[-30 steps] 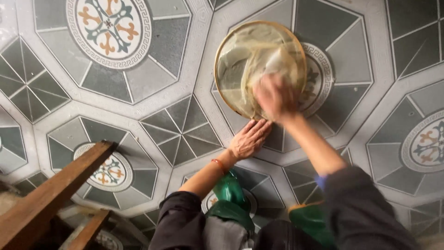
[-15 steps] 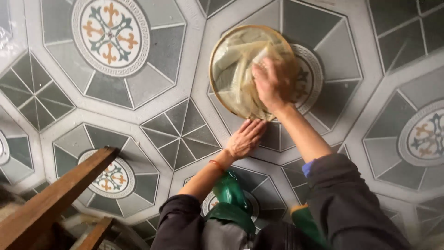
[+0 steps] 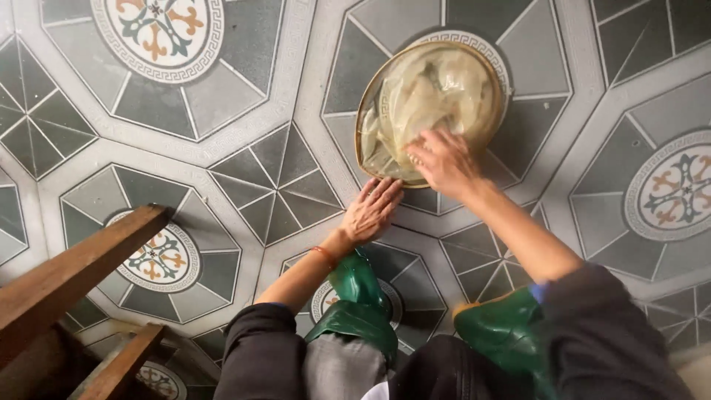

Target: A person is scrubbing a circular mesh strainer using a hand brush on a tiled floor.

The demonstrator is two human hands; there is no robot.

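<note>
Fingers of the right hand (image 3: 443, 161) spread and press on pale translucent sheets heaped in a round basket (image 3: 368, 111). Just beside the basket's near rim, the left hand (image 3: 372, 212) lies flat and open on the patterned floor (image 3: 244, 111). Sheets sit crumpled, not flattened; green boots (image 3: 355, 296) stand nearer.

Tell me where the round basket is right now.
In the head view the round basket lies on the patterned tile floor, upper right of centre, with the right hand pressing into its near side and the left hand flat on the floor just below it.
</note>
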